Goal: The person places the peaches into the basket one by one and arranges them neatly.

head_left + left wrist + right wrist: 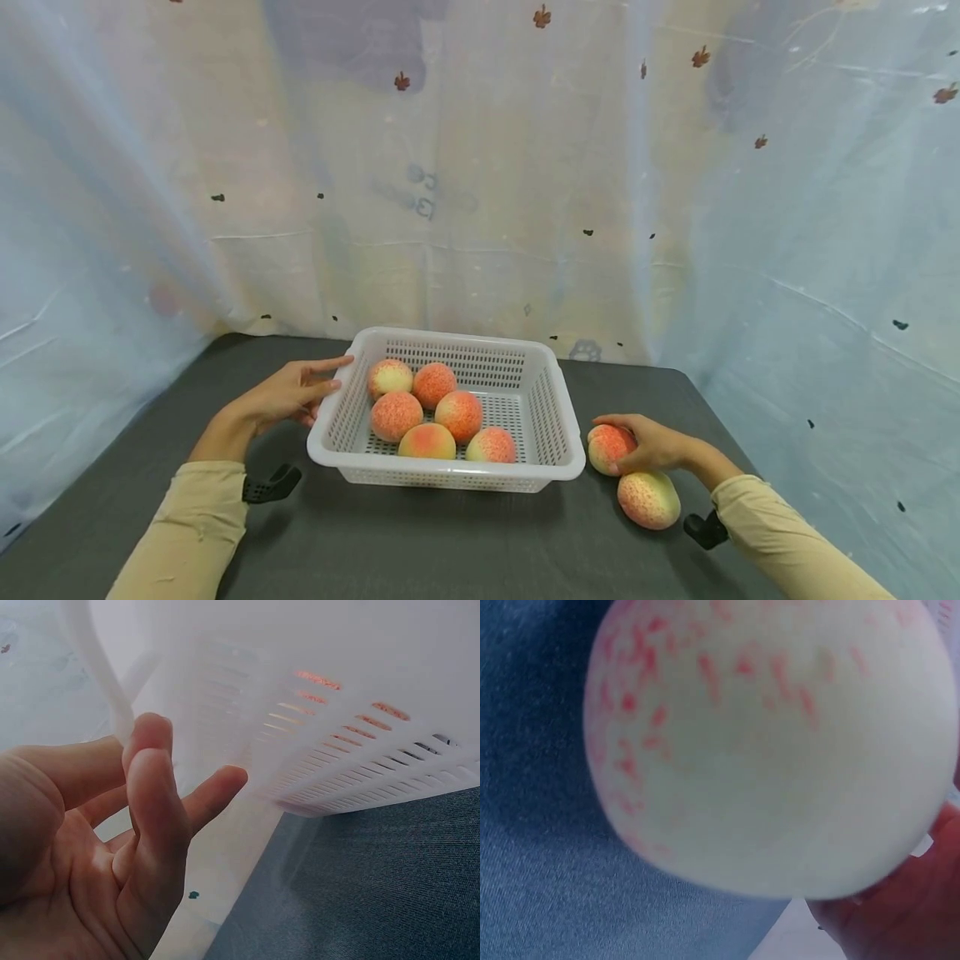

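A white plastic basket point(450, 475) with slotted walls holds several red and yellow peaches point(396, 416). At its left end, my left hand point(288, 393) pinches the rim; in the left wrist view its fingertips point(154, 776) are beside the outer wall. Right of the basket, my right hand point(654, 442) grips a reddish peach point(609, 446), with fingers over its top and far side. Close below that hand rests a second, yellower peach point(648, 500). This pale, red-flecked peach point(765, 765) fills most of the right wrist view and hides much of the right hand.
A dark grey cloth-like surface point(405, 550) lies under everything. Pale printed sheeting point(495, 167) hangs behind and on both sides. Black wrist straps point(273, 485) show at the sleeves.
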The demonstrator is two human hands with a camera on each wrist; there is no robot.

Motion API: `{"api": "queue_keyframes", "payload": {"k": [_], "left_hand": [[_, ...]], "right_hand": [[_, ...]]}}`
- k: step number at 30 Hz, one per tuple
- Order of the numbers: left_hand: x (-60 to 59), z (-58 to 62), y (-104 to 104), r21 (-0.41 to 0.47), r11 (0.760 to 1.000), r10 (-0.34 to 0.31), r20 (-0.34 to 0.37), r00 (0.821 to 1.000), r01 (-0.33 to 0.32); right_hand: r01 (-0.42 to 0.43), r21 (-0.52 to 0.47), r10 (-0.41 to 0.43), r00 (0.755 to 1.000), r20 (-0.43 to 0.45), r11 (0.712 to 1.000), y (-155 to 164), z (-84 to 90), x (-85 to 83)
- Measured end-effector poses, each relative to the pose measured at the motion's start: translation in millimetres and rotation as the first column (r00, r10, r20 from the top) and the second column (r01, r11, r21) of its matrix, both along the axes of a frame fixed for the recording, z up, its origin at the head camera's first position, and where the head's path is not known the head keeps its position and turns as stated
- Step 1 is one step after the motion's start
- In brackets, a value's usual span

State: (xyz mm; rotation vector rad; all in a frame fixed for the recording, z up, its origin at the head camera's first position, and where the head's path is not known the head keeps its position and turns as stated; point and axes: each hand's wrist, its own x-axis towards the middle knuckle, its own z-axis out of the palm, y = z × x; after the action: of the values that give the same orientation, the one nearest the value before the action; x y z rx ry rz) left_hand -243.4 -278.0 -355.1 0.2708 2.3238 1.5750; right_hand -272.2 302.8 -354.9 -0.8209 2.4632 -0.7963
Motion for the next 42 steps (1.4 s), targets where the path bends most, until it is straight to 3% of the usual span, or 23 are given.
{"api": "queue_keyframes", "payload": {"k": [10, 20, 42], "left_hand": [[0.5, 0.9, 2, 0.002, 1.0, -0.004, -0.005, 1.0, 0.004], [-0.4, 1.2, 4, -0.001, 1.0, 0.002, -0.003, 1.0, -0.002], [0.3, -0.4, 0, -0.015, 1.0, 0.02, -0.001, 1.0, -0.02]], "right_hand": [[0.06, -0.038, -0.06, 0.998, -0.018, 0.998, -2, -1.4, 0.8], [0.115, -0.118, -0.127, 0.987, -0.101, 0.986, 5, 3.3, 1.3], [0.155, -0.174, -0.187, 0.964, -0.188, 0.972, -7, 48.0, -4.1]]}}
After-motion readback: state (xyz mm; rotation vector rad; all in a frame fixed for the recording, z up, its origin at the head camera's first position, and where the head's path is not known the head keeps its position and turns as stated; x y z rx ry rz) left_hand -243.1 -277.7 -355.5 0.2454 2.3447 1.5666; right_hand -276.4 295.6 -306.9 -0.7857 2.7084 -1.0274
